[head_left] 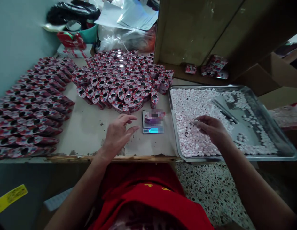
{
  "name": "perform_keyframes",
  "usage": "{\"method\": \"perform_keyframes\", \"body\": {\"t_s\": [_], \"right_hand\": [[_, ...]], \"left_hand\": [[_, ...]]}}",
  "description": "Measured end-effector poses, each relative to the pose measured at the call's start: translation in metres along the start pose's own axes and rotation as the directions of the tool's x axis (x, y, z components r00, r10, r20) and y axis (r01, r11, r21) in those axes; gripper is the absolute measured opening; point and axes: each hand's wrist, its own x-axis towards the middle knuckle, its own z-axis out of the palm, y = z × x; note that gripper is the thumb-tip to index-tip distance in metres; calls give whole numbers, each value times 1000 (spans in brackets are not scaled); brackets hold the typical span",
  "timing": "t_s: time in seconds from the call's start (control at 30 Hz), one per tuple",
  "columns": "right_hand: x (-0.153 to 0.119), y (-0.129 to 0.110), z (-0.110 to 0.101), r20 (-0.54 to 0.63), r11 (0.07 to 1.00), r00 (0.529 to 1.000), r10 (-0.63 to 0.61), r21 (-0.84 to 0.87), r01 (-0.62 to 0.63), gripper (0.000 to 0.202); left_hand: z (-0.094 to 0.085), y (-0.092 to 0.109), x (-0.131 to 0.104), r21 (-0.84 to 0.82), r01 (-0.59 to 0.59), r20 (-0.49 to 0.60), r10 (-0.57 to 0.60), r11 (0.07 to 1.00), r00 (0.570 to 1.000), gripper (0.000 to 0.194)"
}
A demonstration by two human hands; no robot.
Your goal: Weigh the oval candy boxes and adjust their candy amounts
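My left hand (118, 134) hovers over the table, fingers curved and thumb apart, with nothing in it. Just to its right lies a small digital scale (145, 130) with a lit blue display. On the scale rests a pink and purple printed pouch (152, 118), partly blurred. Over the metal tray (174, 127), my right hand (213, 127) has thumb and forefinger pinched together on a small whitish candy (195, 122). Beneath it spreads a thick layer of small white and pale pink candies (193, 140). A metal bar (225, 111) lies among them.
Many open-topped printed pouches (124, 86) stand crowded at the back, with more rows (30, 115) along the left. A tall cardboard box (186, 35) rises behind the tray, with a few packets (214, 67) at its base. A teal basin (87, 34) stands far left.
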Motion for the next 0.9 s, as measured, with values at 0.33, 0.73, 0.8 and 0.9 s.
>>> {"method": "perform_keyframes", "body": {"t_s": [0.33, 0.73, 0.8, 0.9], "right_hand": [[11, -95, 80, 331, 969, 921, -205, -62, 237, 30], [35, -104, 123, 486, 979, 868, -101, -105, 173, 51], [33, -107, 126, 469, 976, 874, -128, -99, 196, 55], [34, -110, 131, 422, 962, 888, -183, -108, 249, 54]], "left_hand": [[14, -3, 15, -10, -59, -11, 59, 998, 998, 26], [-5, -26, 10, -141, 34, -12, -36, 989, 999, 29], [-5, -26, 11, -134, 29, -8, -30, 991, 1000, 29], [-4, -26, 11, -120, 18, -2, -19, 993, 1000, 28]]}}
